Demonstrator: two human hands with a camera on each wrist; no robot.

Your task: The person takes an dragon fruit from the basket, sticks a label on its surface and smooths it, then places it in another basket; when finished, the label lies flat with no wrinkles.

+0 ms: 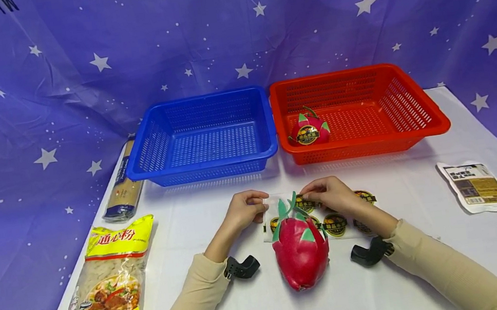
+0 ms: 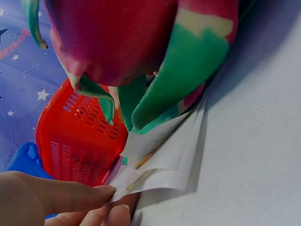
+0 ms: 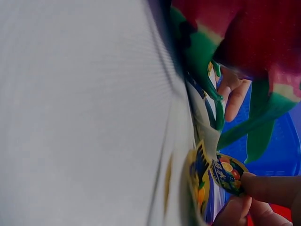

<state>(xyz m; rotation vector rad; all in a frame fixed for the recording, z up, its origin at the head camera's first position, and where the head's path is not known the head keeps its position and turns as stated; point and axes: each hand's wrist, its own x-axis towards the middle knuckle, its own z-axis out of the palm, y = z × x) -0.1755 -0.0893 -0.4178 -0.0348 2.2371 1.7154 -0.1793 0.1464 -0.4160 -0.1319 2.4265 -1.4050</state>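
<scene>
A sheet of round black-and-gold fruit stickers (image 1: 335, 224) lies on the table behind a large red dragon fruit (image 1: 300, 254) with green leaf tips. My left hand (image 1: 241, 210) pinches the sheet's white edge (image 2: 164, 181) between thumb and finger, and the sheet bends up there. At the other side, my right hand (image 1: 333, 197) pinches one round sticker (image 3: 229, 175), which stands partly lifted from the backing in the right wrist view. The dragon fruit's leaves hide part of the sheet. A second dragon fruit (image 1: 311, 129), bearing one such sticker, sits in the red basket (image 1: 364, 147).
Left of the red basket stands a blue basket (image 1: 203, 169). A yellow-topped pasta bag (image 1: 109, 275) and a long noodle pack (image 1: 122, 191) lie at the left. On the right is a white-and-brown pouch (image 1: 477, 186). A starry purple cloth (image 1: 215, 35) hangs behind the table.
</scene>
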